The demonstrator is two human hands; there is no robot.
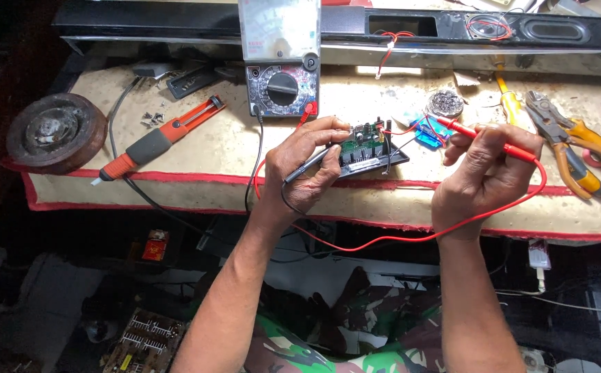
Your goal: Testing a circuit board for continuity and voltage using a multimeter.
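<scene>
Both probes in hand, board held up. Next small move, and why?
Probably bring the red probe tip down onto the green circuit board. The right hand holds it with the tip off to the board's right, near the red wires and not on the board, while the left hand steadies the board and black probe below the analog multimeter.

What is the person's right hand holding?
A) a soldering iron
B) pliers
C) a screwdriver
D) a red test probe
D: the right hand grips a red probe aimed at the circuit board; the pliers and soldering iron lie untouched on the bench.
</scene>
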